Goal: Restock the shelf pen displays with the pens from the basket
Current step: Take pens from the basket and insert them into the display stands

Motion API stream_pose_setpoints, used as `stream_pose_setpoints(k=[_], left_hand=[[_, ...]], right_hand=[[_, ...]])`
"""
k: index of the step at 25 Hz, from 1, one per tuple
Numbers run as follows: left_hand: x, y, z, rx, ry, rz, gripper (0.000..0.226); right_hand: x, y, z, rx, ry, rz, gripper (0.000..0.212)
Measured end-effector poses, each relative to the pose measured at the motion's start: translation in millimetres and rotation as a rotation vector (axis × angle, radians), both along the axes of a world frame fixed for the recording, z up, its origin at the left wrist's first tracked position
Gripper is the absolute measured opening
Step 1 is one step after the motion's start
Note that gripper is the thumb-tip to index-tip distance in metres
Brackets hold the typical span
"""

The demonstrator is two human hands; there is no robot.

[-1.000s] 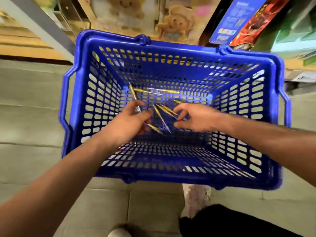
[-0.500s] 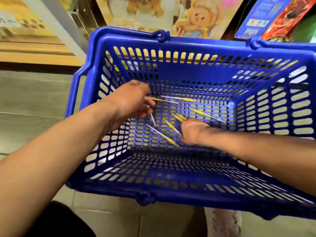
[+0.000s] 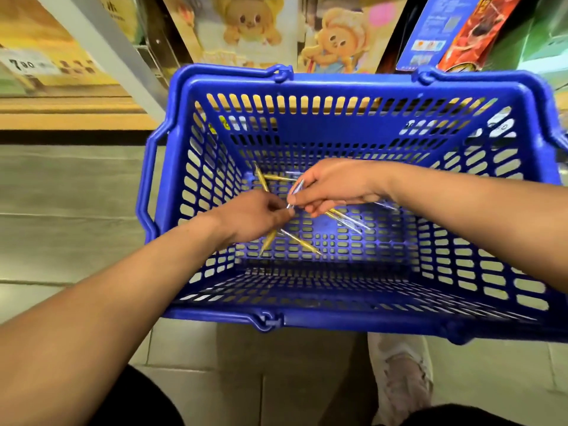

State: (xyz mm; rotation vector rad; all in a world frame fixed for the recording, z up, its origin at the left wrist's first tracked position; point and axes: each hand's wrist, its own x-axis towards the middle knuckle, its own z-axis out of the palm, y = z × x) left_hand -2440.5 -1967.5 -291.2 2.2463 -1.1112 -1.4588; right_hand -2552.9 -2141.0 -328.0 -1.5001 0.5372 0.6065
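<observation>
**Head view.** Both of my hands are inside the blue basket [image 3: 338, 83]. My left hand [image 3: 255, 218] is curled round a small bundle of pens [image 3: 299, 241], and gold barrels stick out past either side of the fist. My right hand [image 3: 335, 187] pinches a clear-bodied pen between thumb and forefinger, with more held under the palm and trailing toward the wrist. At least one further pen lies near the basket's far wall.

**Progress, as I judge it.** This is the gathering stage only. The pens are in the basket or in my grip, none has been placed, and no pen display is in view. All the restocking remains.

**Materials.** The basket is rigid moulded plastic with slotted lattice walls and floor, and its handles are folded down on the rim. The pens are slim and tapered to points. Their gold sheen and glossy clear sections look likely to slip. Behind the basket stand printed boxes [image 3: 246, 26] with cartoon bears, and below it are matt grey floor tiles [image 3: 61, 195].
</observation>
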Motion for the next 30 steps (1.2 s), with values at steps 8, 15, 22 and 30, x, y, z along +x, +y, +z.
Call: stream_pose_setpoints(k=[8, 15, 22, 30], left_hand=[[9.8, 11.1, -0.4, 0.075, 0.333, 0.497, 0.016], [22.4, 14.8, -9.1, 0.074, 0.392, 0.744, 0.007], [18.7, 13.5, -15.7, -0.061, 0.274, 0.915, 0.002], [10.3, 13.1, -2.0, -0.159, 0.459, 0.949, 0.028]], right_hand=[[-13.9, 25.3, -61.9, -0.421, 0.164, 0.291, 0.028], [-13.6, 51.4, -86.3, -0.883, 0.109, 0.617, 0.013], [0.5, 29.6, -36.7, 0.067, -0.026, -0.12, 0.012], [18.2, 55.5, -15.4, 0.211, -0.104, -0.201, 0.019]])
